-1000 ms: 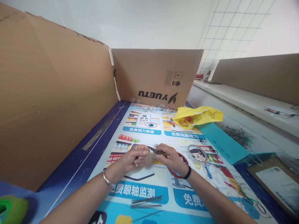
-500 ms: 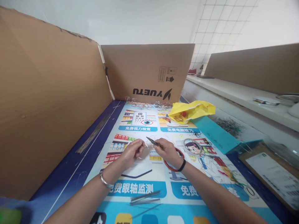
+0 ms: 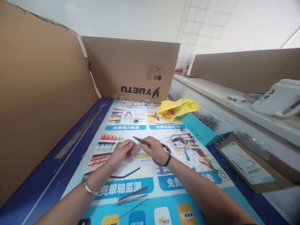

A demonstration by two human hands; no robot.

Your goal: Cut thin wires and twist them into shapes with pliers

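My left hand (image 3: 124, 149) is closed in a pinch over the printed mat (image 3: 146, 170). A thin wire (image 3: 136, 152), faint and blurred, shows at its fingertips; its far end cannot be made out. My right hand (image 3: 154, 149) grips a pair of pointed pliers (image 3: 140, 140), the dark jaws aimed left and lying just above the left fingertips. Whether the jaws touch the wire is unclear. Below the right wrist shows a red ring (image 3: 157, 162), partly covered by the hand. Several short dark wire pieces (image 3: 132, 196) lie nearer me.
Cardboard walls (image 3: 126, 62) stand at the back and left. A yellow bag (image 3: 180, 107), a teal box flap (image 3: 199, 129) and a heap of metal wires (image 3: 208, 121) sit at right. Long thin rods (image 3: 75, 136) lie left. A white mug (image 3: 276, 98) stands on the ledge.
The head view has turned right, shifting the scene left and bringing the mug into view. The wire loop clearly seen at my left fingers before is now faint. Both hands keep their grip.
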